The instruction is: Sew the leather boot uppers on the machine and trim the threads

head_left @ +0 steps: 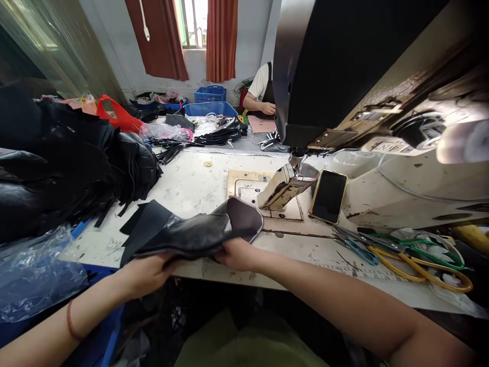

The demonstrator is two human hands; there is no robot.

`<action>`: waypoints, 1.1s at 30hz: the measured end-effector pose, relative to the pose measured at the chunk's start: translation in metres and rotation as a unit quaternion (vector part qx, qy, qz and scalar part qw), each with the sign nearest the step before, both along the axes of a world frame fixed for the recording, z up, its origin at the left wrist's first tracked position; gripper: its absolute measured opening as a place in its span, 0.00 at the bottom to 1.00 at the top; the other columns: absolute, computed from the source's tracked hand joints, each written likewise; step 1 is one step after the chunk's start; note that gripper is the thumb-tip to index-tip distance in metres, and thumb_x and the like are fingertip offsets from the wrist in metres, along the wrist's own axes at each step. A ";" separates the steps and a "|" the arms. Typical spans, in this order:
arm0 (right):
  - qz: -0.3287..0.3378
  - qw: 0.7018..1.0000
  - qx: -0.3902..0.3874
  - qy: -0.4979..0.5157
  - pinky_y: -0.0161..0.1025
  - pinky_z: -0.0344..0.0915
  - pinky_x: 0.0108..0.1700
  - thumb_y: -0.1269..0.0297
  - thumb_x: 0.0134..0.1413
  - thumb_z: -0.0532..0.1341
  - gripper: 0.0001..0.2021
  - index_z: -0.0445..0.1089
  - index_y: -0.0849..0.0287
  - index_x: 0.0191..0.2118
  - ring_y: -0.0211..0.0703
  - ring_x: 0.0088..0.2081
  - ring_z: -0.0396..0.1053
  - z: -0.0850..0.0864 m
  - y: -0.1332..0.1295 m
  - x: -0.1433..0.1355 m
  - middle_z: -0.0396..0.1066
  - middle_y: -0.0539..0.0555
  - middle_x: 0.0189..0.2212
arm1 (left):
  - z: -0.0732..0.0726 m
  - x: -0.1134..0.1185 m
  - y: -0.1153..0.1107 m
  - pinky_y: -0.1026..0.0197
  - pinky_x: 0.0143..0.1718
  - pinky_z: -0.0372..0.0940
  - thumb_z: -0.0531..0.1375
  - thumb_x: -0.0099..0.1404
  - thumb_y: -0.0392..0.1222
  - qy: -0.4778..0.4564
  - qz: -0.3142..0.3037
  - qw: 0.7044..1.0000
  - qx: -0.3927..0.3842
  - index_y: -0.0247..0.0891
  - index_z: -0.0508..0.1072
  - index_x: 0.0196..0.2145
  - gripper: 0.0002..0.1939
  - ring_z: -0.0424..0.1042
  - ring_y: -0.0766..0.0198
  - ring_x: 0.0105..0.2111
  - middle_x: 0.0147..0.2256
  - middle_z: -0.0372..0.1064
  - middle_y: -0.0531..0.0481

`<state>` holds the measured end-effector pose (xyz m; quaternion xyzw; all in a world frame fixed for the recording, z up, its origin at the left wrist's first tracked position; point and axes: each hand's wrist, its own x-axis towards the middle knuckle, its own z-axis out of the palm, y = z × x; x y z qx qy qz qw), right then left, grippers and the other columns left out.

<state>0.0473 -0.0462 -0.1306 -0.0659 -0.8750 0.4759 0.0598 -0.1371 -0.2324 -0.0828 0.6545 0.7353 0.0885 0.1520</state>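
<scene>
A black leather piece (194, 230), shaped like a boot upper with a greyish lining (244, 219) at its right end, lies over the front edge of the table. My left hand (148, 274) grips its lower left edge, the fingers partly hidden underneath. Farther right, my right hand (236, 254) is closed on the same edge near the lined end. Just beyond that end stands the sewing machine's raised post (280, 188), with the presser foot and needle area (297, 159) above it. The piece is apart from the needle.
Black leather pieces (76, 158) are heaped at the left, above a clear plastic bag (38, 275). A phone (328, 196) leans right of the post. Yellow-handled scissors (420, 267) and blue-handled snips (361, 247) lie at the right. Across the table sits another person (262, 92).
</scene>
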 end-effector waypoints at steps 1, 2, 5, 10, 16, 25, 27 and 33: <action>0.009 1.000 -0.007 0.012 0.37 0.72 0.40 0.66 0.63 0.62 0.16 0.69 0.57 0.55 0.40 0.39 0.74 0.006 0.002 0.003 0.74 0.55 0.47 | 0.011 -0.005 0.010 0.56 0.49 0.70 0.51 0.69 0.48 -0.026 0.022 0.999 -0.001 0.42 0.78 0.49 0.20 0.78 0.50 0.45 0.45 0.79 0.46; 0.014 1.000 -0.013 0.025 0.36 0.72 0.40 0.66 0.62 0.63 0.19 0.67 0.57 0.58 0.40 0.39 0.74 0.012 0.003 0.006 0.74 0.55 0.48 | 0.022 -0.009 0.020 0.56 0.50 0.69 0.51 0.69 0.51 -0.056 0.042 0.998 0.004 0.41 0.78 0.49 0.21 0.77 0.50 0.47 0.47 0.78 0.45; -0.008 0.996 0.002 0.094 0.47 0.67 0.55 0.59 0.50 0.71 0.37 0.59 0.59 0.64 0.51 0.51 0.70 0.018 -0.005 0.016 0.69 0.61 0.56 | 0.046 -0.012 0.040 0.56 0.48 0.68 0.52 0.68 0.52 -0.134 0.078 0.987 0.041 0.39 0.78 0.44 0.20 0.76 0.50 0.45 0.45 0.79 0.44; -0.144 0.964 0.021 0.222 0.45 0.68 0.53 0.75 0.56 0.60 0.26 0.63 0.57 0.60 0.48 0.51 0.71 0.021 -0.020 0.021 0.73 0.59 0.51 | 0.071 -0.002 0.056 0.57 0.45 0.69 0.52 0.69 0.47 -0.124 -0.001 0.988 0.093 0.38 0.79 0.44 0.18 0.77 0.51 0.41 0.41 0.79 0.43; -0.109 0.971 -0.067 0.200 0.42 0.66 0.56 0.73 0.59 0.61 0.11 0.79 0.54 0.42 0.47 0.54 0.71 0.075 0.015 0.027 0.70 0.55 0.57 | 0.094 0.002 0.063 0.60 0.42 0.69 0.55 0.67 0.45 -0.127 -0.022 0.980 0.149 0.42 0.80 0.42 0.14 0.77 0.54 0.39 0.39 0.80 0.46; -0.114 0.992 -0.019 0.054 0.37 0.66 0.41 0.74 0.57 0.58 0.13 0.79 0.56 0.41 0.43 0.39 0.74 0.131 0.045 0.026 0.79 0.51 0.36 | 0.102 0.023 0.071 0.60 0.31 0.66 0.69 0.46 0.54 -0.308 0.265 0.902 0.146 0.41 0.78 0.27 0.15 0.72 0.55 0.30 0.27 0.75 0.49; -0.109 0.993 -0.021 0.046 0.36 0.66 0.40 0.71 0.57 0.59 0.10 0.79 0.57 0.39 0.43 0.38 0.74 0.137 0.046 0.023 0.79 0.51 0.35 | 0.102 0.028 0.074 0.60 0.30 0.66 0.72 0.41 0.54 -0.364 0.322 0.863 0.139 0.39 0.75 0.26 0.18 0.71 0.56 0.29 0.25 0.74 0.51; -0.117 0.991 0.025 0.062 0.34 0.63 0.38 0.70 0.57 0.61 0.09 0.79 0.57 0.38 0.42 0.36 0.73 0.148 0.055 0.015 0.79 0.50 0.33 | 0.096 0.022 0.077 0.59 0.33 0.69 0.75 0.38 0.57 -0.443 0.359 0.816 0.094 0.38 0.72 0.34 0.30 0.75 0.55 0.34 0.29 0.76 0.51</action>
